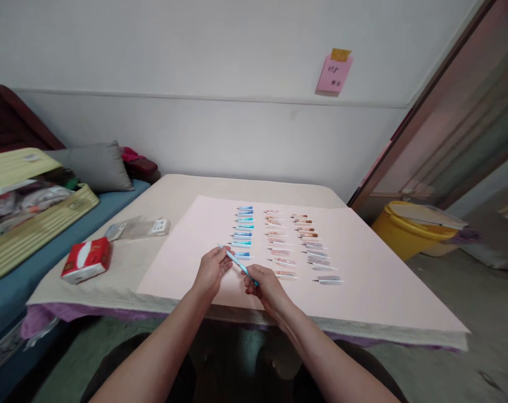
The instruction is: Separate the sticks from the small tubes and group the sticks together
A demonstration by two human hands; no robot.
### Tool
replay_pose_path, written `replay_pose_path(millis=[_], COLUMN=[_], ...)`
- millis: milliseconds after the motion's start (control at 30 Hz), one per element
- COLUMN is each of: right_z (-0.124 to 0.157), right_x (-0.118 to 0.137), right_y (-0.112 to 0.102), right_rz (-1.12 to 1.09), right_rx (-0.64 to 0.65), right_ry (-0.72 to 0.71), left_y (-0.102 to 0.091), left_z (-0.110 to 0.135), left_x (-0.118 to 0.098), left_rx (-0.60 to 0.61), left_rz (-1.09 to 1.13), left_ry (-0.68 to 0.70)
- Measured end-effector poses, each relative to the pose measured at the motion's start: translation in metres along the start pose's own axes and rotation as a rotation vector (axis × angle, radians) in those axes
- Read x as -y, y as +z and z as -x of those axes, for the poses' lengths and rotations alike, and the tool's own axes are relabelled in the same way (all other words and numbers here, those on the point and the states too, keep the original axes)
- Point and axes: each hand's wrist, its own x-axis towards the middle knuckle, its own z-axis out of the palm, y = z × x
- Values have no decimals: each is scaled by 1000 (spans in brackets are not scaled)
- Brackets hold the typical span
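A slim blue and white pen (pixel 238 262) slants between my two hands above the near part of a pale pink sheet (pixel 174 263). My left hand (pixel 212 267) pinches its upper, whitish end. Closed around the darker blue lower end is my right hand (pixel 266 284). Just beyond the hands lies a column of blue pens (pixel 243 227). To its right is a column of pink-patterned pens (pixel 279 240), partly covered by my right hand at the near end. A third column has brown pens (pixel 306 229) at the back and grey pens (pixel 321 254) nearer me.
Left of the sheet, a red tissue pack (pixel 87 258) and a clear plastic packet (pixel 139 228) rest on the cloth-covered table (pixel 149 193). A bed with a grey pillow (pixel 98 168) adjoins on the left. A yellow bucket (pixel 405 232) stands at right; a white wall (pixel 237 140) rises behind.
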Motion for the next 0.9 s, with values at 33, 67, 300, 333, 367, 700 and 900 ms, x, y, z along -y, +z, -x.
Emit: replay_pose_path(millis=[33,67,300,333,367,700,900], right_z=[-1,-2,-5,-5,-5,-6,-2], right_x=[-1,-3,-6,-5,-5,0,-3], right_y=[0,0,-8,-10,-12,-21,-11], right_rz=[-3,-3,65,90,115,269,445], right_rx=[-4,-11,-96,-127,-154,-101,27], right_ry=[-9,-14,37,36,31,27,-64], left_y=[1,2,-2,-5,-9,-40,-47], left_z=[1,3,2,-2,-6,-54,-109], left_x=[2,4,14,15,15,21,2], left_rx=[11,32,-23,-76,-134,-445,-451], left_rz=[-15,-37,-100,-83,-68,-154,-295], left_ry=[-13,-33,-104,-103,-107,-127,-34])
